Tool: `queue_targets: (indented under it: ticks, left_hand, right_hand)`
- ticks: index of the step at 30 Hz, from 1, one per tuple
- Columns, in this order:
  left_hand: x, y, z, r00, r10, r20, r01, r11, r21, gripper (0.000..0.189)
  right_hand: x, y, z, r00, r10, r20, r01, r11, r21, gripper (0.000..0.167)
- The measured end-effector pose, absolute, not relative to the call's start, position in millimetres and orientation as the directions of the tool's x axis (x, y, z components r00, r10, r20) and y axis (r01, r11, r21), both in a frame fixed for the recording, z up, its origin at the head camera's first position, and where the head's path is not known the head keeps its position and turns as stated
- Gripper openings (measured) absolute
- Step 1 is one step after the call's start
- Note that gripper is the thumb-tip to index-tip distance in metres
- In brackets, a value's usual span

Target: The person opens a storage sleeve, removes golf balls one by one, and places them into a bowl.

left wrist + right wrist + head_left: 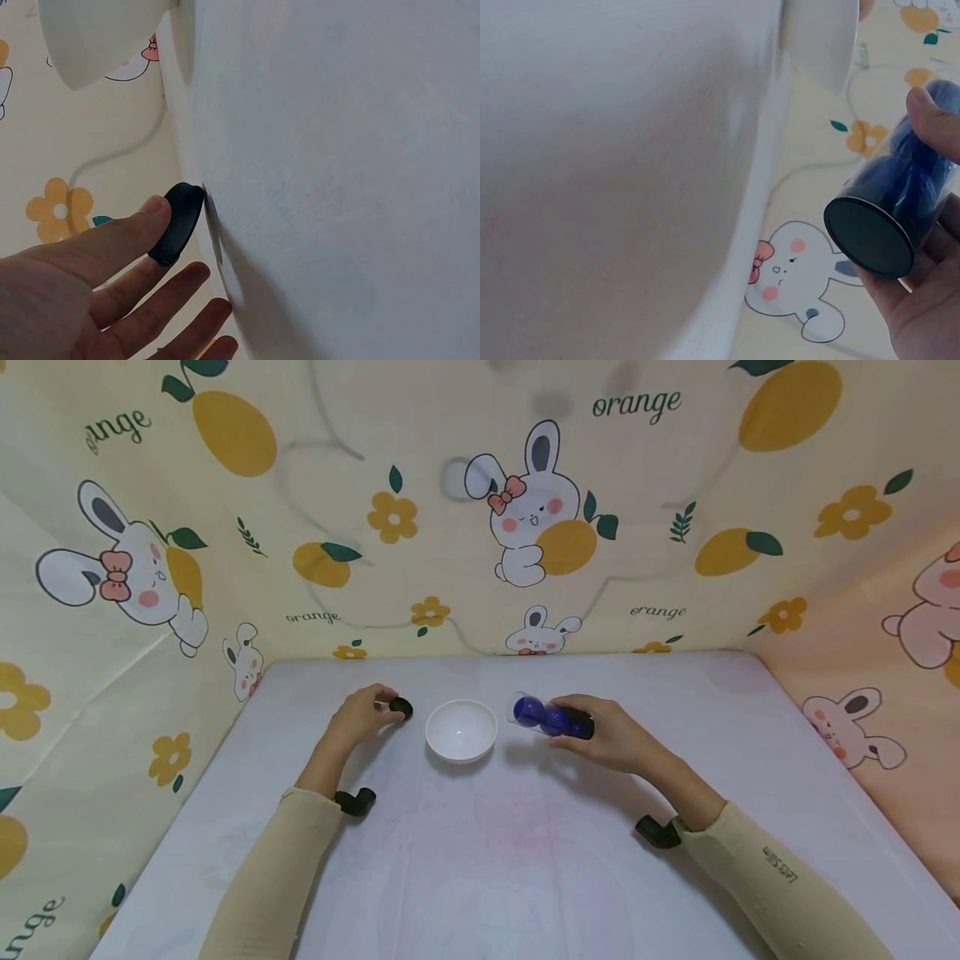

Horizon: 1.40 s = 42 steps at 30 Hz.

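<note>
My right hand (611, 731) grips a clear tube (900, 180) with a black base, tilted with its mouth toward the bowl. Inside the tube sit blue balls (529, 712), lined up one behind another. Between thumb and forefinger of my left hand (362, 713) is a round black lid (178, 225), held at the table surface; the other fingers spread loosely below it. A white bowl (461, 732) stands upright between the two hands, and its inside shows only white.
The table (480, 877) has a white cover. Behind it and along both sides hangs a cream cloth (435, 410) printed with rabbits and oranges. Black wrist mounts (356, 802) stick out at both cuffs, close over the table.
</note>
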<state>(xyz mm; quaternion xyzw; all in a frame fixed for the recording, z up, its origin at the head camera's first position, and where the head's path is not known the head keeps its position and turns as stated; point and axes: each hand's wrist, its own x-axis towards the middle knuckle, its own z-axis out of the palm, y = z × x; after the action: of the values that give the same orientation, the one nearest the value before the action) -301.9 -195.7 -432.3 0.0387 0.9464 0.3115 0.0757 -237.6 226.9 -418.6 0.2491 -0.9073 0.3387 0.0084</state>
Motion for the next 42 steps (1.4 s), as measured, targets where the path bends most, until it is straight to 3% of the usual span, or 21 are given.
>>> queue_targets:
  ticks: [8, 20, 42]
  left_hand:
    - [-301, -192, -430, -0.987, 0.113, -0.118, 0.020, 0.799, 0.602, 0.053]
    - [-292, -160, -411, -0.990, 0.142, -0.021, 0.100, 0.789, 0.606, 0.053]
    - [-264, -104, -396, -0.932, 0.309, 0.191, 0.354, 0.657, 0.665, 0.047]
  right_hand:
    - [-238, 228, -419, -0.874, -0.447, 0.193, -0.464, 0.643, -0.609, 0.063]
    - [-239, 227, -418, -0.865, -0.451, 0.219, -0.484, 0.637, -0.600, 0.061]
    - [-237, 227, -417, -0.831, -0.470, 0.299, -0.551, 0.612, -0.567, 0.059]
